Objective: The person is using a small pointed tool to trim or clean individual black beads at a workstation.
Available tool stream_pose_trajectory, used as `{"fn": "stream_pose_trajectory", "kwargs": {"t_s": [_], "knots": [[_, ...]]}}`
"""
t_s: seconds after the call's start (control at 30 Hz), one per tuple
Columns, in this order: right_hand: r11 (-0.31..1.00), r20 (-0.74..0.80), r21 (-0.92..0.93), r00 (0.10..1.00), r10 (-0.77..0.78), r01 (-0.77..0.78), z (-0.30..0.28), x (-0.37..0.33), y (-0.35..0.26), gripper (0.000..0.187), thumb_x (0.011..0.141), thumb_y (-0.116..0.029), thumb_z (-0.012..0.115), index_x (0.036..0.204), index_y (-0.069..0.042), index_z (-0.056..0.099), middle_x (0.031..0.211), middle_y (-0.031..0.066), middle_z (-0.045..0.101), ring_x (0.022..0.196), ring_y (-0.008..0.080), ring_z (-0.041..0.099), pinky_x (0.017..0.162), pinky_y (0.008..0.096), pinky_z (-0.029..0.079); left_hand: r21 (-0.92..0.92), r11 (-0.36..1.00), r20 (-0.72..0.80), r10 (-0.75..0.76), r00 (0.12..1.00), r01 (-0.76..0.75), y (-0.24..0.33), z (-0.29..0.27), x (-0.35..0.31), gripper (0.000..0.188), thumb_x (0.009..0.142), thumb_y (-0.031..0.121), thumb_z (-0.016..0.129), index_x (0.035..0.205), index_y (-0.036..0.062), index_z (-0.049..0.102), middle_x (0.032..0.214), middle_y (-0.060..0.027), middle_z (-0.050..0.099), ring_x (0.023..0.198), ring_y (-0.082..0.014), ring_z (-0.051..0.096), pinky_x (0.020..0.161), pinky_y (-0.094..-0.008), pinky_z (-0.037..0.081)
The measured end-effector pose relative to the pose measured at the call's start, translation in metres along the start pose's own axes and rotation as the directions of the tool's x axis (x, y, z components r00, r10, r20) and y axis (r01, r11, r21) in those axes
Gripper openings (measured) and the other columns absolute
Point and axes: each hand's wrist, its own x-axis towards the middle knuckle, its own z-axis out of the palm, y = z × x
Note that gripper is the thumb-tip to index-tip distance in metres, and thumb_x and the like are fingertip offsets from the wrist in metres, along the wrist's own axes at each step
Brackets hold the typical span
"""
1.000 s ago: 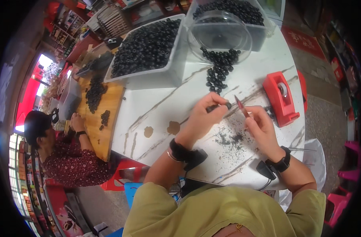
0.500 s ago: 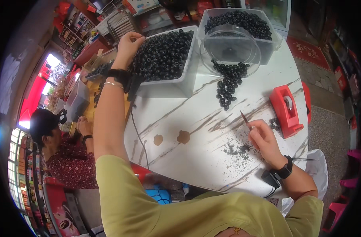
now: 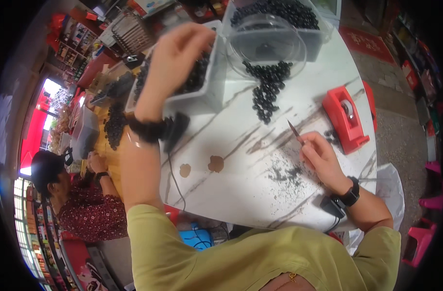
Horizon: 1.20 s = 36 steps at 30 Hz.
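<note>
My left hand [image 3: 178, 56] is raised over a white plastic tub [image 3: 209, 89] full of small round black beads [image 3: 195, 77]. Motion smears its fingers, and whether they hold anything cannot be made out. On the right, my right hand [image 3: 321, 157] grips a small pointed knife [image 3: 293, 130], blade tip toward the far left. Dark crumbs [image 3: 287, 172] lie scattered on the marbled table just left of that hand. Farther off, a spread of black beads [image 3: 267, 89] trails out near a round clear plastic lid [image 3: 299, 58].
A second bead-filled tub [image 3: 279, 43] stands at the far right. The red tape dispenser [image 3: 345, 119] sits near the table's right edge. Two brown spots [image 3: 215, 164] mark the tabletop, with a dark cable [image 3: 175, 182] beside them. Another person [image 3: 81, 194] sits at left by a yellow table.
My left hand has moved from the tub's left rim up and across toward its right side. My right hand still holds the knife, nearly unmoved. The whole view has shifted slightly.
</note>
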Motion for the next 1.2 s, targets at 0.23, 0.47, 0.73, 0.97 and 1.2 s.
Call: {"fn": "stream_pose_trajectory", "kwargs": {"t_s": [0.23,0.47,0.73,0.97,1.2], "knots": [[0.999,-0.007,-0.025,0.999,-0.034,0.034,0.003,0.0,-0.002,0.015,0.089,-0.013,0.043,0.103,-0.007,0.047,0.069,-0.0017,0.047,0.052,0.0017,0.035,0.045,0.015,0.027,0.23,0.967,0.317,0.035,0.948,-0.113,-0.001,0.113,-0.086,0.019,0.072,0.005,0.06,0.09,0.0071,0.059,0.086,-0.0091,0.056,0.076,-0.0246,0.056,0.065,-0.0307,0.046],[1.0,0.002,-0.023,1.0,-0.013,0.013,0.004,-0.003,-0.002,0.015,0.09,-0.015,0.043,0.102,-0.007,0.048,0.07,-0.0018,0.047,0.053,0.0014,0.036,0.045,0.0149,0.027,0.363,0.932,0.32,-0.114,0.941,-0.011,-0.026,0.15,-0.099,0.019,0.069,0.007,0.062,0.088,0.0068,0.058,0.084,-0.0095,0.052,0.077,-0.0266,0.055,0.067,-0.0344,0.045],[0.999,0.009,-0.038,1.0,-0.027,0.027,0.004,-0.003,0.0,0.017,0.09,-0.017,0.043,0.103,-0.008,0.048,0.069,-0.0018,0.047,0.052,0.0014,0.036,0.046,0.0149,0.028,0.065,0.948,0.36,-0.312,0.879,0.31,-0.026,0.144,-0.096,0.017,0.074,0.003,0.058,0.091,0.0023,0.057,0.084,-0.0074,0.056,0.069,-0.0164,0.057,0.062,-0.0266,0.046],[0.993,0.022,-0.053,0.995,-0.102,0.103,0.004,-0.003,0.004,0.02,0.09,-0.017,0.042,0.106,-0.006,0.046,0.068,-0.0017,0.047,0.052,0.0017,0.036,0.046,0.0152,0.028,-0.882,-0.03,0.437,-0.425,0.793,0.47,0.012,0.159,-0.122,0.022,0.081,0.0,0.051,0.102,-0.0058,0.052,0.092,-0.0068,0.055,0.081,-0.0127,0.053,0.074,-0.0238,0.045],[0.995,0.025,-0.05,0.996,-0.08,0.081,0.01,-0.005,0.0,0.024,0.089,-0.016,0.043,0.111,-0.006,0.044,0.069,-0.0018,0.048,0.053,0.0011,0.037,0.047,0.0148,0.029,-0.906,-0.023,0.396,-0.4,0.827,0.422,0.02,0.175,-0.136,0.019,0.085,0.001,0.047,0.103,-0.0017,0.05,0.092,-0.0073,0.055,0.083,-0.0147,0.053,0.077,-0.0269,0.044]]}}
